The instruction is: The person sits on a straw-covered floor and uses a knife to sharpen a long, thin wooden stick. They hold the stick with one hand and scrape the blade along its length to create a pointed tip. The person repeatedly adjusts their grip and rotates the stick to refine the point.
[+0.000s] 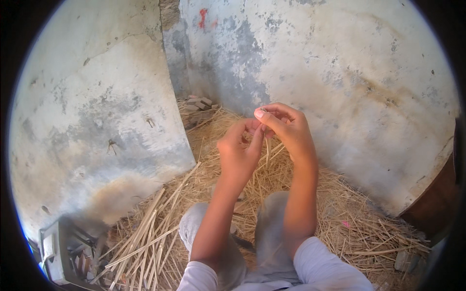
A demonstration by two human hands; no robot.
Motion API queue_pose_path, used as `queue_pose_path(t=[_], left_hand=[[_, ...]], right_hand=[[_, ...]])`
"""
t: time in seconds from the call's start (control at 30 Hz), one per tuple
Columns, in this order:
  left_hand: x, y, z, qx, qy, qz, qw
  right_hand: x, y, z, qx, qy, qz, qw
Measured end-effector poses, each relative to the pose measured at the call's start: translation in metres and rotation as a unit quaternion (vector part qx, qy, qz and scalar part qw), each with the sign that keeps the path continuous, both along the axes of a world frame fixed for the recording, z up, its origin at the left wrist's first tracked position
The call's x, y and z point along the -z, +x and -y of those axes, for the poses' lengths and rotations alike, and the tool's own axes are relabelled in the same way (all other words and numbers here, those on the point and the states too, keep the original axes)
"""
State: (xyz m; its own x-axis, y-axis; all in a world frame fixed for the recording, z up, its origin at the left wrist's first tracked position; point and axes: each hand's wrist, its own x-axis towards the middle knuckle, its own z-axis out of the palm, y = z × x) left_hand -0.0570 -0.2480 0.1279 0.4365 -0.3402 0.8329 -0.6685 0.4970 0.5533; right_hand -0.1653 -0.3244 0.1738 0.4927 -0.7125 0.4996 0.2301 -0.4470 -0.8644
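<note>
A tiny thing [263, 110] is up at the fingertips, high over the floor. It is too small for me to tell what it is. The right hand [292, 130] has a narrow grip, with the thumb and a finger pinched on it. The left hand [239, 148] is just beside, touching or almost touching. Its grip is narrow too, but I can't tell if it holds anything.

The tiny thing could slip out, I think, because only the very tips pinch it. If the two hands pull different ways, it might bend, snap or pop loose. A hard pinch could also poke a finger, if it has a sharp end.

Under the hands is loose straw [361, 242]. A dropped bit could get lost in there, since the straw is a messy heap with lots of gaps. It might also bounce off the grey trousers [273, 213].

To the left lie long pale sticks [153, 225]. A foot could slide on them, as they lie loose. Past them is a grey crate [54, 257] full of odd bits. A swinging elbow might bump the rough wall [349, 102], if it went too far right.
</note>
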Motion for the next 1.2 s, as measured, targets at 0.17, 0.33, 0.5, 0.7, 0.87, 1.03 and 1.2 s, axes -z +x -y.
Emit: queue_pose_path(t=[0.17, 0.33, 0.5, 0.7, 0.87, 1.03, 1.2], left_hand=[[0.013, -0.014, 0.0, -0.046, -0.025, -0.045, 0.998], [0.019, -0.007, -0.009, -0.075, 0.017, -0.069, 0.995], [0.031, -0.005, -0.004, -0.044, -0.009, -0.119, 0.992], [0.053, 0.009, 0.004, -0.008, -0.048, -0.197, 0.979], [0.065, 0.012, 0.009, 0.046, -0.089, -0.221, 0.97], [0.074, 0.006, 0.013, 0.076, -0.108, -0.267, 0.955], [0.082, 0.011, 0.016, 0.083, -0.109, -0.328, 0.935]], right_hand=[[0.015, 0.011, -0.015, 0.097, -0.075, 0.032, 0.992], [0.018, 0.028, -0.019, 0.186, -0.272, 0.092, 0.94], [0.022, 0.041, -0.015, 0.246, -0.289, 0.118, 0.917], [0.027, 0.054, -0.013, 0.279, -0.295, 0.109, 0.907], [0.027, 0.055, -0.011, 0.357, -0.315, 0.073, 0.876], [0.03, 0.058, -0.005, 0.372, -0.307, 0.071, 0.873], [0.035, 0.061, -0.006, 0.362, -0.285, 0.06, 0.885]])
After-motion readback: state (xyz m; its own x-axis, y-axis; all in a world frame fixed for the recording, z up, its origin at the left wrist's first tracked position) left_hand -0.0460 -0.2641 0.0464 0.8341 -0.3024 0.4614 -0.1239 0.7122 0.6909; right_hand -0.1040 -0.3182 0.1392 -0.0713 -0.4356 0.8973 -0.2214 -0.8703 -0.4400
